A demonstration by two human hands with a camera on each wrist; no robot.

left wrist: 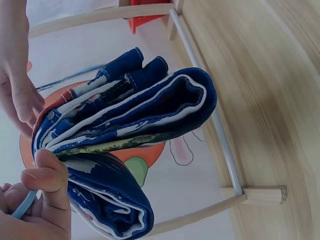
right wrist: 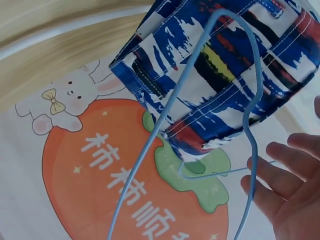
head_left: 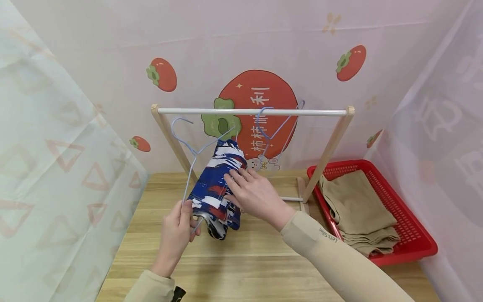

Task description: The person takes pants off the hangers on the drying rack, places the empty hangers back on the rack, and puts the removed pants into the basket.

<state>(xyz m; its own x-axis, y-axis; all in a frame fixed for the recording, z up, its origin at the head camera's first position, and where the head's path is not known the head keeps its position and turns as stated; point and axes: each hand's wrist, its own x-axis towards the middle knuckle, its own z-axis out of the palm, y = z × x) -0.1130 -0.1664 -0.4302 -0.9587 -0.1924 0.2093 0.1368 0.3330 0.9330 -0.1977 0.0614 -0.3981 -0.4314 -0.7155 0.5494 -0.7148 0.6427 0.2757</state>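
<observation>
One folded garment, splashed blue, white and red, hangs in midair before me, doubled over one pale blue hanger. Its lower end sits right at the person's left grip, whose thumb and fingers pinch the hanger's wire at the garment's edge. That hanger's hook stands free, tipped up toward the rack and in front of it.

The right grip is loose, its fingers held fairly straight and a little spread over the garment's right flank; I can't tell how firmly they touch.

Behind the hands stands one rack, with two wooden posts and one white bar. At the bar I count two more hooks, one blue and one farther right.

To the right, one red basket rests on the wooden tabletop, holding folded tan cloth, how many pieces I can't make out. The back wall carries one big printed fruit and four small ones.
</observation>
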